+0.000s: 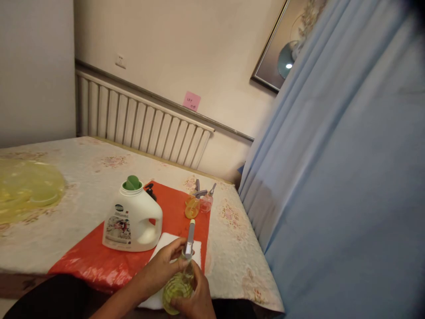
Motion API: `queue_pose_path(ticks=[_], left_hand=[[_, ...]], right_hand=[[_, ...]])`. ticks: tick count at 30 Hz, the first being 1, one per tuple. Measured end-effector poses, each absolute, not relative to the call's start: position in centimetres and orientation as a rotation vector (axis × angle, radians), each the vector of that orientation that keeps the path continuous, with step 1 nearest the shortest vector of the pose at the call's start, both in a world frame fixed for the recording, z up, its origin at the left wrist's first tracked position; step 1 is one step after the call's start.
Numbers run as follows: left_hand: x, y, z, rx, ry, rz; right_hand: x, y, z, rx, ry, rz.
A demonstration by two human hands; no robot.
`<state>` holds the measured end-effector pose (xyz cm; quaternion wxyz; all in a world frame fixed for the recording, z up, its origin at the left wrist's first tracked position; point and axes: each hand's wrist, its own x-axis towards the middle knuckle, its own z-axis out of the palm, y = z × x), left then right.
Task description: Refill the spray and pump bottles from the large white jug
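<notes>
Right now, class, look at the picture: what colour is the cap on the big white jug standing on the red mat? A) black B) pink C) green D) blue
C: the white jug on the red mat carries a green cap; nearer the camera, both hands, left hand and right hand, hold a small bottle of yellowish liquid.

**Both my hands low and close together**

My left hand [166, 266] comes in from the lower left, forearm angled up and to the right, fingers curled inward with the thumb on top, pinching closed. My right hand [195, 299] sits just below and to the right of it, at the bottom edge, knuckles up, fingers wrapped shut. The two hands nearly touch.
</notes>
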<state>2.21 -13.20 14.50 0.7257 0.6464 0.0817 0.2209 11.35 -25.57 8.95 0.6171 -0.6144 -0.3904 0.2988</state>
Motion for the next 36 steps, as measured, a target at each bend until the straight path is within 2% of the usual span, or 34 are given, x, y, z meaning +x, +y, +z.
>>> queue_pose_path(ticks=[5,17,24,36], left_hand=[[1.7,-13.3,15.0,1.399,0.185,0.438],[3.1,-13.4,14.6,1.380,0.274,0.645],[3.1,-13.4,14.8,1.401,0.295,0.681],[2.5,-12.8,18.2,1.427,0.337,0.761]], right_hand=[[11.5,-25.6,8.6,-1.454,-0.924,0.625],[11.4,-25.6,9.2,-1.477,-0.922,0.640],[11.9,-25.8,7.7,-1.488,-0.868,0.635],[11.9,-26.2,8.2,-1.538,-0.857,0.601]])
